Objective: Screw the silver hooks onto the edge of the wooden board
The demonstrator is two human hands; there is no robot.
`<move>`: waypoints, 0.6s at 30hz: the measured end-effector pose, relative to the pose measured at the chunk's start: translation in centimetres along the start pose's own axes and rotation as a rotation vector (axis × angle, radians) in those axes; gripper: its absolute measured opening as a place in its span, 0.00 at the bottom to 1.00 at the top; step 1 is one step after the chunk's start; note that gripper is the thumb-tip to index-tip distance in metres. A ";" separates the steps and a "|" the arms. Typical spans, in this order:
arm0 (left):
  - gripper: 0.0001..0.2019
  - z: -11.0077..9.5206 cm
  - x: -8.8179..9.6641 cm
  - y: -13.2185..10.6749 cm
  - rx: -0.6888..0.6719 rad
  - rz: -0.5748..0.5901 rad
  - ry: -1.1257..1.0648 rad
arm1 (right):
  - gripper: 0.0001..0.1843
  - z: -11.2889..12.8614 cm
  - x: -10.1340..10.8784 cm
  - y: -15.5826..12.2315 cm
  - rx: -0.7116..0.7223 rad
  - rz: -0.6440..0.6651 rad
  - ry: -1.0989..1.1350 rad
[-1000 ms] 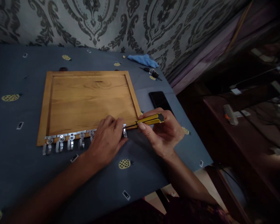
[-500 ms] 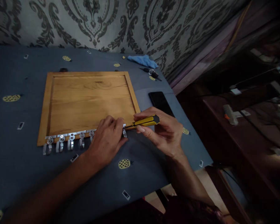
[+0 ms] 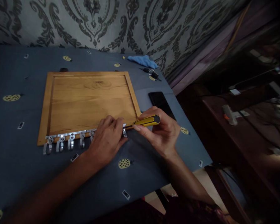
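Observation:
A wooden panel (image 3: 91,96) with a raised frame lies flat on the table. Along its near edge runs a metal hook rail (image 3: 77,136) with several silver hooks hanging over the edge. My left hand (image 3: 108,140) is closed over the rail's right part, its fingers bent on top and the thumb low in front; it covers part of the rail. In my right hand (image 3: 162,130) is a yellow and black screwdriver (image 3: 147,120), pinched by the handle between thumb and fingers. Its shaft points left to the rail's right end; the tip is hard to make out beside my left fingers.
A black phone (image 3: 162,102) lies right of the panel, partly behind my right hand. Farther back are keys (image 3: 153,73) and a blue cloth (image 3: 143,61). The patterned wall (image 3: 93,25) borders the table's back. At right stands a dark red desk (image 3: 224,130) with cables.
My right hand has shifted slightly left and its fingers have changed position on the screwdriver handle. My left hand, the panel and the rail stay in place.

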State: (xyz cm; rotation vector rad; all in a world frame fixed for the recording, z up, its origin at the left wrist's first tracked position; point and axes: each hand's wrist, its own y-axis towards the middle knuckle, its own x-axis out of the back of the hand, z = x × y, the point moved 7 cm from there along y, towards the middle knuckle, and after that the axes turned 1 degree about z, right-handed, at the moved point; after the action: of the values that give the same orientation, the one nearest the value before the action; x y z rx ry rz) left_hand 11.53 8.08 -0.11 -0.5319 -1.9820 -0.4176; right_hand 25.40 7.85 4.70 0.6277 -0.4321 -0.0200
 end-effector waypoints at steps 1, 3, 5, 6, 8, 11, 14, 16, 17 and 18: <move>0.17 0.0 0.0 0.0 0.005 0.006 0.001 | 0.10 -0.2 -0.1 0.0 -0.036 0.012 0.035; 0.16 0.0 0.0 0.0 0.008 0.015 -0.001 | 0.10 -0.6 -0.3 0.0 -0.124 0.041 0.126; 0.16 0.0 0.0 0.0 0.004 0.021 -0.007 | 0.12 -0.8 -0.3 0.0 -0.199 0.068 0.217; 0.17 0.0 0.0 0.0 0.002 0.020 -0.008 | 0.13 -0.9 -0.4 0.0 -0.219 0.090 0.252; 0.18 0.0 0.0 0.0 0.000 0.018 -0.004 | 0.15 -0.8 -0.4 0.2 -0.216 0.155 0.282; 0.18 0.0 -0.1 0.0 -0.003 0.015 0.002 | 0.10 -0.4 -0.3 0.5 -0.145 0.215 0.245; 0.18 0.0 -0.1 0.0 -0.004 0.006 0.006 | 0.03 -0.4 0.0 0.6 -0.099 0.177 0.169; 0.18 0.0 -0.1 0.1 -0.005 0.003 0.011 | 0.03 -0.4 0.0 0.5 -0.071 0.139 0.110; 0.17 -0.1 -0.1 0.1 -0.006 0.004 0.014 | 0.03 -0.3 0.0 0.4 -0.057 0.120 0.081; 0.17 -0.1 -0.1 0.1 -0.008 0.007 0.017 | 0.04 -0.3 0.0 0.4 -0.047 0.106 0.055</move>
State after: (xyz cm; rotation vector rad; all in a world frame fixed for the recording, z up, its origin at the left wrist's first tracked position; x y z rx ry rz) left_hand 11.66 8.10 -0.15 -0.5386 -1.9626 -0.4249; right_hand 25.51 8.33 4.69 0.5570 -0.4102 0.0876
